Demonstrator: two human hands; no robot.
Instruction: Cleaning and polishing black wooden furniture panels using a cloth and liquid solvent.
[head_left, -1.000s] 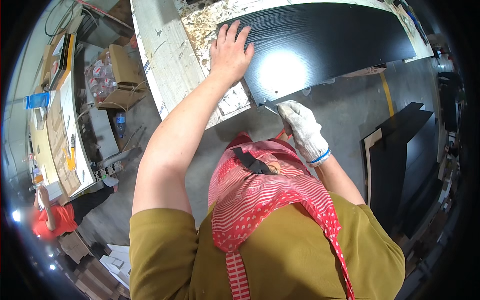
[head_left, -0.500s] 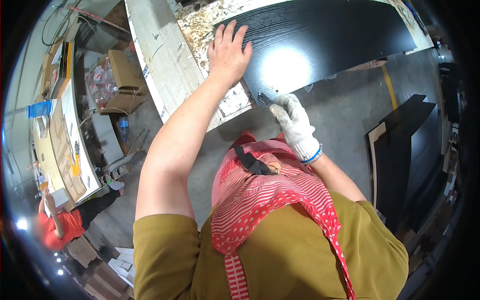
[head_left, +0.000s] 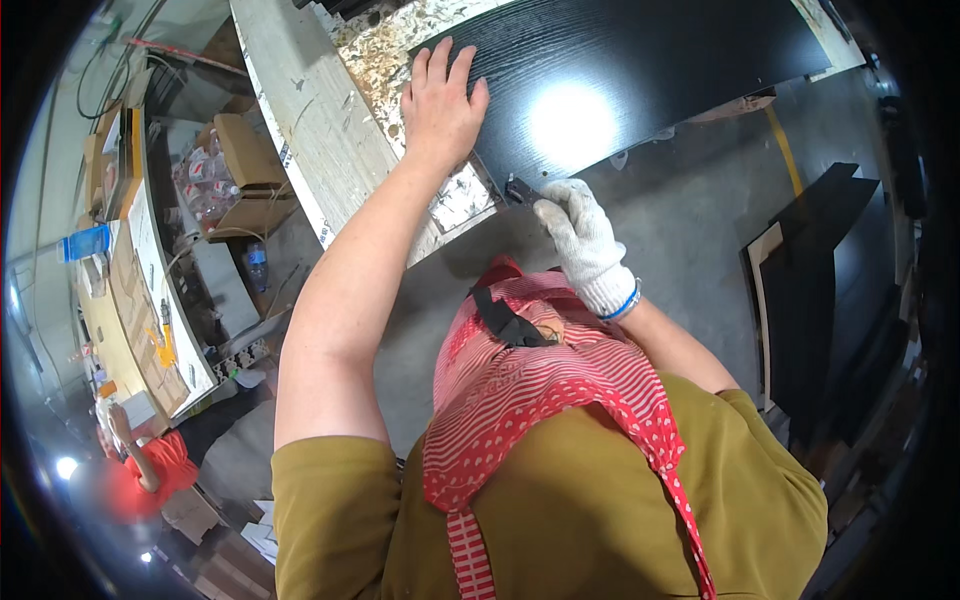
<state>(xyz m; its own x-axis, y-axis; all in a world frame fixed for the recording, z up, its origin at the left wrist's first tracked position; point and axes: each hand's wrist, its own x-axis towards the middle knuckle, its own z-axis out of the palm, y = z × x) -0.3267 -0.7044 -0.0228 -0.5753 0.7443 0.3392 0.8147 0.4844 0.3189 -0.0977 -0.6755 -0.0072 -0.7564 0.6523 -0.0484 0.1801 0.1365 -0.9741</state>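
A black wood-grain panel (head_left: 660,70) lies flat on a worn, stained workbench (head_left: 310,110), with a bright glare on its surface. My bare left hand (head_left: 442,112) rests on the panel's left edge, fingers spread and palm down. My right hand (head_left: 585,235), in a white knitted glove with a blue cuff, pinches a small black hand tool (head_left: 520,192) at the panel's near left corner. The tool's exact kind is hard to make out, as the fingers cover part of it.
More black panels (head_left: 805,300) stand at the right. To the left are a cardboard box (head_left: 248,155) of plastic bottles, a blue-labelled bottle (head_left: 257,265) and a second table (head_left: 135,310) with a yellow-handled tool (head_left: 164,345). A person in red (head_left: 165,475) is at lower left.
The view has shifted slightly. My right hand and the black tool have moved a little left along the panel's near corner. My left hand stays spread on the left edge.
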